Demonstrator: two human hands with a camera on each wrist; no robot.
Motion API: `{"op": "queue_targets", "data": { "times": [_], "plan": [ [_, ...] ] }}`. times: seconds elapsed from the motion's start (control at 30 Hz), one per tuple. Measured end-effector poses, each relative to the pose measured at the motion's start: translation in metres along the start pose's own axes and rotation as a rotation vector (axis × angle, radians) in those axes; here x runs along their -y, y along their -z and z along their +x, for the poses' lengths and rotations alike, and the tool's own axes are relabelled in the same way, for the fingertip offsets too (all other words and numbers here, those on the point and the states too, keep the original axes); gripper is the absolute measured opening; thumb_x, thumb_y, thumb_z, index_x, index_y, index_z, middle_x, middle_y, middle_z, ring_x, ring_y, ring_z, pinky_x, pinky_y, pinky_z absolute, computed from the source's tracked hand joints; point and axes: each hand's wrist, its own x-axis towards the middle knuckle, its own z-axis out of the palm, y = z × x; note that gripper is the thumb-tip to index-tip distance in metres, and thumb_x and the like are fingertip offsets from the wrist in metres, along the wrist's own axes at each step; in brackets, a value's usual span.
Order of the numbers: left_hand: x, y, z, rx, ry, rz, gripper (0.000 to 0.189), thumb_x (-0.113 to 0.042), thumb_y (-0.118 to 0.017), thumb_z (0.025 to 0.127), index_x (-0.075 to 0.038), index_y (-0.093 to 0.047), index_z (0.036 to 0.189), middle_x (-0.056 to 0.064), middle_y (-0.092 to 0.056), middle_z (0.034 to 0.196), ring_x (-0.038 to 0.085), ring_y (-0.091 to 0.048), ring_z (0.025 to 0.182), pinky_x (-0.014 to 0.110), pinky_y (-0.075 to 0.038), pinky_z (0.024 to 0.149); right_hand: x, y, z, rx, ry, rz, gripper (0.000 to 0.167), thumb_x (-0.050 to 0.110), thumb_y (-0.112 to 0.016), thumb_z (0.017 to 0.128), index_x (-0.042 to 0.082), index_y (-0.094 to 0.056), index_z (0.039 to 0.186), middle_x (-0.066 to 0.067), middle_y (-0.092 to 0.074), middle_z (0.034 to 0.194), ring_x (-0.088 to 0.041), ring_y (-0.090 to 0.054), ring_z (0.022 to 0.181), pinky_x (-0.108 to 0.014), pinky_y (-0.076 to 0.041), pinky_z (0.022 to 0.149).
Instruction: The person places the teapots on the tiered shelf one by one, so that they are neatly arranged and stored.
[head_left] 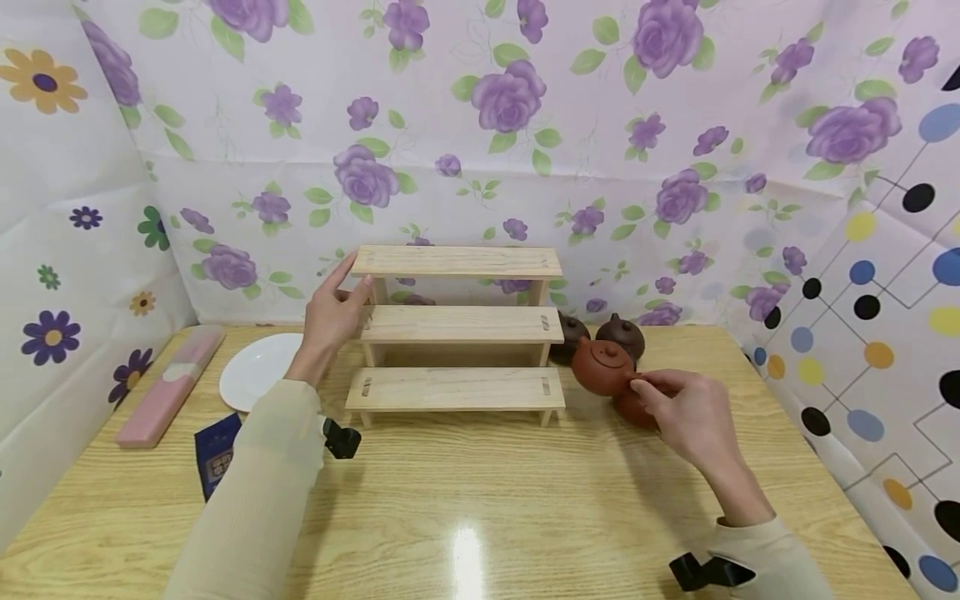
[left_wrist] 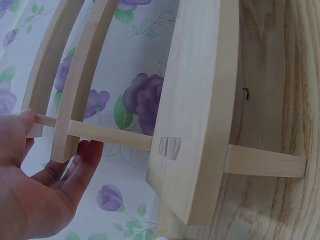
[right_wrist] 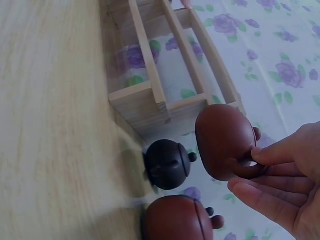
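A three-tier wooden display shelf (head_left: 457,323) stands on the table against the back cloth. My left hand (head_left: 333,315) grips its left end, thumb at the top tier and fingers round the tier below, as the left wrist view shows. By its handle, my right hand (head_left: 693,412) pinches a reddish-brown clay teapot (right_wrist: 222,142), lifted beside the shelf's right end. Below that pot sits a second reddish-brown teapot (right_wrist: 175,220), partly hidden in the head view. Two dark teapots, one at the back (head_left: 624,335) and one against the shelf (head_left: 572,335), stand behind them.
On the left of the table (head_left: 450,475) lie a white plate (head_left: 251,371), a dark blue packet (head_left: 213,454) and a long pink case (head_left: 168,392). Floral cloth (head_left: 450,108) walls the back, and patterned sheets close in both sides.
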Motion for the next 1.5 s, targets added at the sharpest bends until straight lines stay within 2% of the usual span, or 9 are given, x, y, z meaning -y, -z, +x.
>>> {"op": "queue_targets", "data": {
  "times": [0.23, 0.43, 0.6, 0.7, 0.93, 1.2, 1.37, 1.5],
  "plan": [
    [0.0, 0.002, 0.0, 0.005, -0.008, -0.008, 0.064, -0.056, -0.051, 0.108, -0.045, -0.028, 0.167, 0.012, -0.062, 0.111, 0.019, -0.056, 0.091, 0.027, -0.05, 0.067, 0.004, 0.009, 0.003, 0.003, 0.01, 0.04, 0.021, 0.021, -0.077, 0.1, 0.004, -0.084, 0.109, -0.017, -0.082, 0.098, -0.029, -0.076, 0.081, -0.023, -0.052, 0.059],
    [0.0, 0.002, 0.0, -0.008, -0.012, 0.0, 0.063, -0.054, -0.052, 0.108, -0.044, -0.03, 0.166, 0.016, -0.065, 0.114, 0.019, -0.057, 0.094, 0.027, -0.05, 0.07, 0.009, 0.014, 0.008, 0.032, -0.024, 0.116, 0.024, 0.023, -0.075, 0.101, 0.004, -0.083, 0.112, -0.017, -0.082, 0.097, -0.011, -0.072, 0.071, -0.022, -0.054, 0.057],
    [0.001, 0.002, 0.0, -0.013, -0.01, -0.007, 0.063, -0.053, -0.053, 0.108, -0.044, -0.03, 0.166, 0.013, -0.064, 0.11, 0.017, -0.056, 0.093, 0.026, -0.051, 0.069, 0.014, 0.017, 0.013, 0.09, -0.075, 0.227, 0.029, 0.026, -0.073, 0.103, 0.002, -0.081, 0.117, -0.017, -0.082, 0.1, -0.001, -0.075, 0.075, -0.02, -0.06, 0.066],
    [0.001, 0.002, 0.0, -0.012, -0.01, -0.008, 0.063, -0.053, -0.053, 0.108, -0.043, -0.03, 0.166, 0.013, -0.064, 0.109, 0.018, -0.056, 0.092, 0.026, -0.051, 0.068, 0.018, 0.017, 0.016, 0.122, -0.095, 0.313, 0.031, 0.027, -0.072, 0.103, 0.002, -0.08, 0.119, -0.018, -0.081, 0.102, -0.002, -0.077, 0.078, -0.023, -0.063, 0.069],
    [0.002, 0.003, -0.001, 0.0, -0.004, -0.004, 0.064, -0.054, -0.051, 0.109, -0.043, -0.028, 0.167, 0.016, -0.065, 0.115, 0.02, -0.058, 0.093, 0.029, -0.052, 0.07, 0.027, 0.012, 0.026, 0.115, -0.02, 0.44, 0.028, 0.022, -0.075, 0.101, -0.002, -0.079, 0.114, -0.019, -0.081, 0.099, -0.004, -0.078, 0.079, -0.028, -0.064, 0.07],
    [0.002, 0.002, -0.002, 0.002, -0.009, -0.011, 0.064, -0.054, -0.053, 0.108, -0.043, -0.029, 0.167, 0.018, -0.065, 0.117, 0.019, -0.058, 0.091, 0.027, -0.051, 0.068, 0.03, 0.004, 0.036, 0.147, 0.005, 0.619, 0.029, 0.013, -0.075, 0.1, -0.011, -0.075, 0.118, 0.003, -0.082, 0.092, -0.008, -0.08, 0.082, -0.03, -0.064, 0.075],
    [0.001, 0.002, -0.001, -0.002, -0.012, -0.014, 0.063, -0.054, -0.053, 0.108, -0.044, -0.03, 0.166, 0.018, -0.066, 0.118, 0.018, -0.057, 0.091, 0.027, -0.051, 0.068, 0.034, -0.001, 0.042, 0.175, -0.021, 0.672, 0.033, 0.014, -0.075, 0.101, -0.012, -0.073, 0.121, 0.004, -0.081, 0.093, -0.009, -0.08, 0.083, -0.03, -0.064, 0.078],
    [0.001, 0.001, -0.001, 0.004, -0.017, -0.012, 0.064, -0.054, -0.053, 0.108, -0.043, -0.029, 0.167, 0.018, -0.065, 0.116, 0.018, -0.057, 0.091, 0.026, -0.051, 0.068, 0.039, -0.004, 0.049, 0.176, 0.005, 0.673, 0.033, 0.016, -0.073, 0.102, -0.01, -0.074, 0.121, 0.001, -0.081, 0.097, -0.01, -0.08, 0.084, -0.029, -0.064, 0.079]
  ]
}}
